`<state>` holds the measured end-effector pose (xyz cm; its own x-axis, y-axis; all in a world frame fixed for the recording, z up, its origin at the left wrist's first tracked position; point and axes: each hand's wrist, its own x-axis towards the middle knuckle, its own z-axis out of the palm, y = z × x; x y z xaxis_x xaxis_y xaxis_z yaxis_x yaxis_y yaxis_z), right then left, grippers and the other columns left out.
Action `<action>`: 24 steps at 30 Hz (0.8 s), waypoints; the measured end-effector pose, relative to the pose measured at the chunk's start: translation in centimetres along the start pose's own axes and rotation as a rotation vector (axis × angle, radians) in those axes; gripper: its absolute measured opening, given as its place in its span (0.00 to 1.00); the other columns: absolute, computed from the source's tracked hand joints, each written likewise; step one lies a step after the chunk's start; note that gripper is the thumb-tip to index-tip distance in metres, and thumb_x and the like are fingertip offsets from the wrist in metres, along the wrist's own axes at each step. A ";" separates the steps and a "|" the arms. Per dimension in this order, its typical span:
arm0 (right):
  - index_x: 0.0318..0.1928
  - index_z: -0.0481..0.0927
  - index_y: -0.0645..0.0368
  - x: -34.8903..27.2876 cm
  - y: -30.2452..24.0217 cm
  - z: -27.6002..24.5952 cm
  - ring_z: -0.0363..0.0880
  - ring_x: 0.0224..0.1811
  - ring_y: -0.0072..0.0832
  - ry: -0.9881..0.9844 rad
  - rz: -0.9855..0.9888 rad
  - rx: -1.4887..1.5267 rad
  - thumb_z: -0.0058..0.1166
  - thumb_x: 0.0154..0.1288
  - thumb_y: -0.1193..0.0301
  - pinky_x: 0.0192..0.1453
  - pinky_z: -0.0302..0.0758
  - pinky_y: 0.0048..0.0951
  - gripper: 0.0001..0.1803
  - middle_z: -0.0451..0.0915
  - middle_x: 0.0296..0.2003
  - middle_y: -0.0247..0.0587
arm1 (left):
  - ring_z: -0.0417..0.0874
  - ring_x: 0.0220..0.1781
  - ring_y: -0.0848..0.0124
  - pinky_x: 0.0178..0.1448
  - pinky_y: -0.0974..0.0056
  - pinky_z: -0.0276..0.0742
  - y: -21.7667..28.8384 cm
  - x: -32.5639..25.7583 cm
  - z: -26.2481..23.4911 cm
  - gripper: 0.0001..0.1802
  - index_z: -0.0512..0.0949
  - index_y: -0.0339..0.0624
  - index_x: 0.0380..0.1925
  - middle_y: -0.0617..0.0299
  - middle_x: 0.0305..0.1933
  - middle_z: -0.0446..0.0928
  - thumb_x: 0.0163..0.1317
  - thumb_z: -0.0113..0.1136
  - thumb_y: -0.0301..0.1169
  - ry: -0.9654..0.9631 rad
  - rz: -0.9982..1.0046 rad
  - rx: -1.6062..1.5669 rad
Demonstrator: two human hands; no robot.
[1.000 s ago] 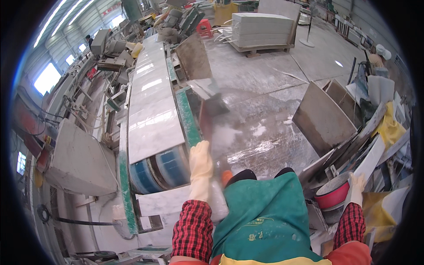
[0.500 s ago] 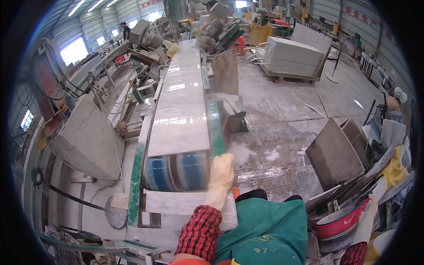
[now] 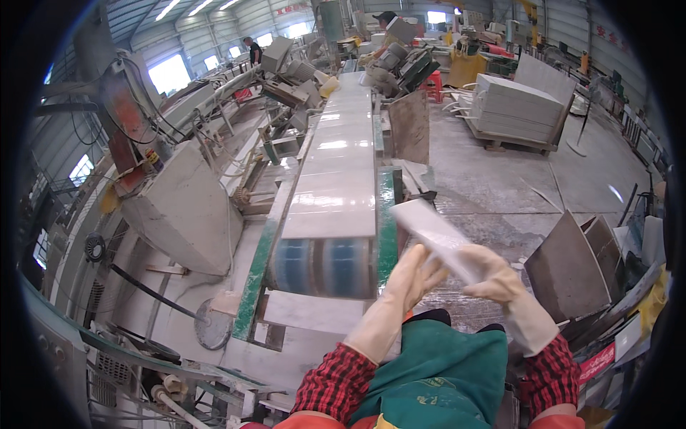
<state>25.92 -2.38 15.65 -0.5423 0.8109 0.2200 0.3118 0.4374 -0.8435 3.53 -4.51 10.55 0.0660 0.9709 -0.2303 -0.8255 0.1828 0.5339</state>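
In front of me, over the floor right of the conveyor, a narrow white stone strip (image 3: 429, 226) is held tilted and slightly blurred. My right hand (image 3: 494, 275), in a cream rubber glove, is closed on its near end. My left hand (image 3: 414, 275), gloved alike, is just beneath and beside the strip with fingers stretched and apart; whether they touch it is hard to tell. To the left, polished white slabs (image 3: 332, 182) lie in line on the conveyor, their near edge above a blue-banded roller (image 3: 321, 266).
A green side rail (image 3: 388, 214) edges the conveyor. Brown boards (image 3: 572, 272) lean at the right. A slab stack (image 3: 516, 104) sits on a pallet farther back. Left stands a big stone block (image 3: 182, 211). Motors (image 3: 393, 57) flank the far belt, with a person (image 3: 386, 18) behind.
My right hand has come from the far right to the front, with the white strip in it. My left hand has left the rail's end and moved beside the strip. The view has shifted.
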 end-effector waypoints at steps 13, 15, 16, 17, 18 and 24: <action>0.57 0.77 0.49 4.6 4.1 3.8 0.66 0.69 0.52 -0.095 -0.192 -0.792 0.69 0.52 0.57 0.72 0.63 0.46 0.31 0.73 0.62 0.48 | 0.75 0.62 0.48 0.62 0.37 0.77 9.9 -1.2 -16.4 0.22 0.59 0.42 0.66 0.48 0.63 0.70 0.74 0.42 0.28 0.616 0.460 -0.185; 0.57 0.77 0.49 1.0 8.2 -0.9 0.67 0.68 0.54 -0.071 -0.070 -0.779 0.70 0.51 0.58 0.71 0.66 0.45 0.31 0.74 0.63 0.46 | 0.75 0.63 0.48 0.62 0.37 0.77 10.6 -0.7 -18.4 0.22 0.59 0.42 0.66 0.48 0.64 0.69 0.74 0.43 0.28 0.640 0.474 -0.189; 0.56 0.78 0.50 -2.0 11.1 -3.4 0.69 0.67 0.51 0.005 0.019 -0.862 0.70 0.49 0.59 0.70 0.67 0.43 0.31 0.75 0.62 0.45 | 0.74 0.63 0.48 0.62 0.37 0.77 10.7 -0.2 -18.9 0.22 0.59 0.42 0.66 0.48 0.65 0.68 0.74 0.43 0.28 0.649 0.456 -0.181; 0.55 0.79 0.51 -5.0 11.5 -5.6 0.69 0.67 0.47 0.092 0.102 -0.881 0.70 0.49 0.60 0.70 0.67 0.41 0.31 0.75 0.61 0.45 | 0.74 0.63 0.47 0.62 0.37 0.77 10.8 0.2 -19.6 0.22 0.59 0.41 0.66 0.48 0.66 0.67 0.74 0.43 0.28 0.664 0.444 -0.173; 0.56 0.79 0.51 -7.0 10.0 -7.4 0.69 0.67 0.45 0.088 0.309 -0.837 0.69 0.50 0.61 0.71 0.67 0.40 0.30 0.76 0.61 0.47 | 0.72 0.65 0.46 0.63 0.37 0.77 10.8 0.5 -20.2 0.22 0.58 0.39 0.66 0.46 0.68 0.65 0.74 0.43 0.28 0.671 0.500 -0.201; 0.59 0.77 0.62 -31.3 16.3 -20.0 0.71 0.64 0.47 0.491 0.716 -1.007 0.63 0.59 0.65 0.70 0.66 0.39 0.28 0.76 0.59 0.53 | 0.73 0.64 0.45 0.62 0.35 0.77 10.9 2.6 -20.3 0.21 0.60 0.40 0.63 0.45 0.65 0.66 0.71 0.46 0.25 0.678 0.488 -0.235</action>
<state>63.59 -12.80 4.84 0.2522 0.9434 0.2152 0.9616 -0.2196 -0.1645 -16.66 -3.19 -0.77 -0.6126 0.6167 -0.4943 -0.7736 -0.3397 0.5349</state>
